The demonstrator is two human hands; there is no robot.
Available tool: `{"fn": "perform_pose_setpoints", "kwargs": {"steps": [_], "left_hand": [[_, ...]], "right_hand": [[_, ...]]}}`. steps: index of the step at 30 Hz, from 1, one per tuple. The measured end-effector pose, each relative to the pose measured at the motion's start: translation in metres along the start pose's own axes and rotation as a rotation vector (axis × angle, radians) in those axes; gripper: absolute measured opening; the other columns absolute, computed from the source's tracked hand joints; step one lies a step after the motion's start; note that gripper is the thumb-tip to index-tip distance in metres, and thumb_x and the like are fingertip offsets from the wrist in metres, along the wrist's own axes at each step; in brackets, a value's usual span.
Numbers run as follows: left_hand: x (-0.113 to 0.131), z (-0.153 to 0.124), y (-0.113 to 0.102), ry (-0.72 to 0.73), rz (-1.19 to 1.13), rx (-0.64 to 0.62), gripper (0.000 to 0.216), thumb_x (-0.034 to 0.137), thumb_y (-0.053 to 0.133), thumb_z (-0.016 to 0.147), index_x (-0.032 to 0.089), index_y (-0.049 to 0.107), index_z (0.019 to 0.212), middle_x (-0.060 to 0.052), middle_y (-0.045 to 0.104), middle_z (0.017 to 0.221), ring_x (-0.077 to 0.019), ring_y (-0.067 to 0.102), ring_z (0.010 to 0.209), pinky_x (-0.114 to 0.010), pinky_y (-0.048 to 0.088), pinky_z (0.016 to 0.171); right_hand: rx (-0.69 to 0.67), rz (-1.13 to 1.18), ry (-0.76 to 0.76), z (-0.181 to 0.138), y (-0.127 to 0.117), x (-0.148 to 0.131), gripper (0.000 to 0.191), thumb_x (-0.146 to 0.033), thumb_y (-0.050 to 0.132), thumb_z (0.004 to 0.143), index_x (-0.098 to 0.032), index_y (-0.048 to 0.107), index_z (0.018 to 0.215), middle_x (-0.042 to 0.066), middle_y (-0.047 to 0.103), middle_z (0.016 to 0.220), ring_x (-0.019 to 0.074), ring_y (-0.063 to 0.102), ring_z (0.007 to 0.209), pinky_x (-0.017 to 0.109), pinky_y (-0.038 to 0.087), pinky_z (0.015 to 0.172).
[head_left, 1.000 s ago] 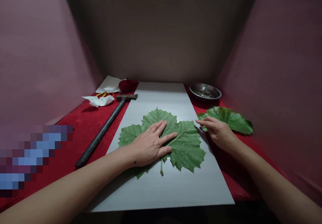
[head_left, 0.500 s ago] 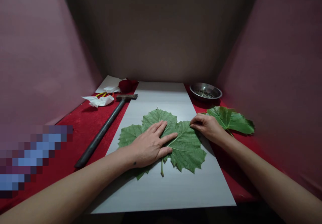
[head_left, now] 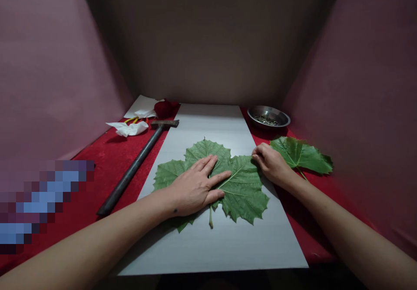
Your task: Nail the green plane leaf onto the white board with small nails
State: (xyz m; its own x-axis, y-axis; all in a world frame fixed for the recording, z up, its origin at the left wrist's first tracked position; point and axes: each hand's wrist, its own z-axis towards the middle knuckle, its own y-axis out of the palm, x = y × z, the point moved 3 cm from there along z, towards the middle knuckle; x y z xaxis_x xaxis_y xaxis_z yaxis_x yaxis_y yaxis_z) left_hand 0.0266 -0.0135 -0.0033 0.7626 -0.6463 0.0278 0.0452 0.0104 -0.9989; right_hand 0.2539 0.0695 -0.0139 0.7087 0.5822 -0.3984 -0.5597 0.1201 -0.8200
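A broad green leaf [head_left: 247,186] with toothed edges and pale veins lies on a long white board [head_left: 208,251]. My left hand [head_left: 195,186] rests flat on its middle, fingers spread. At the leaf's upper right edge, my right hand [head_left: 269,162] has thumb and fingers pinched together on the rim; whether something small is also between them is hidden. A small nail [head_left: 204,138] stands upright at the leaf's top tip. The leaf's stem [head_left: 211,220] points toward me.
A hammer [head_left: 137,164] lies left of the leaf, its head touching the board. Behind it are crumpled white paper [head_left: 128,129], yellow handles [head_left: 132,120] and a dark red ball [head_left: 163,108]. At right are a metal bowl [head_left: 269,117] of nails and another leaf [head_left: 301,154]. Red cloth [head_left: 97,159] covers the table.
My right hand has shifted slightly right and up along the leaf's edge, its fingers more curled. My left hand stays pressed on the leaf.
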Motion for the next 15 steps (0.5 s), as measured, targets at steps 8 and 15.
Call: {"fn": "perform_pose_setpoints", "kwargs": {"steps": [8, 15], "left_hand": [[0.001, 0.000, -0.001, -0.005, 0.008, -0.002, 0.052, 0.051, 0.032, 0.093, 0.032, 0.028, 0.142, -0.009, 0.013, 0.152, -0.0318, 0.012, 0.138, -0.043, 0.022, 0.108], [0.001, 0.000, 0.000, -0.008, -0.003, 0.006, 0.051, 0.049, 0.034, 0.093, 0.033, 0.029, 0.141, -0.006, 0.011, 0.153, -0.0319, 0.013, 0.138, -0.043, 0.022, 0.108]], "right_hand": [[-0.062, 0.076, -0.039, -0.001, -0.002, -0.008, 0.010, -0.020, 0.046, 0.085, -0.019, 0.050, 0.076, 0.004, 0.053, 0.079, 0.0171, 0.050, 0.072, 0.029, 0.039, 0.066], [-0.094, 0.015, -0.045, 0.000, 0.001, -0.013, 0.008, -0.018, 0.051, 0.084, -0.019, 0.053, 0.076, 0.004, 0.056, 0.080, 0.0169, 0.051, 0.074, 0.028, 0.038, 0.066]]}}
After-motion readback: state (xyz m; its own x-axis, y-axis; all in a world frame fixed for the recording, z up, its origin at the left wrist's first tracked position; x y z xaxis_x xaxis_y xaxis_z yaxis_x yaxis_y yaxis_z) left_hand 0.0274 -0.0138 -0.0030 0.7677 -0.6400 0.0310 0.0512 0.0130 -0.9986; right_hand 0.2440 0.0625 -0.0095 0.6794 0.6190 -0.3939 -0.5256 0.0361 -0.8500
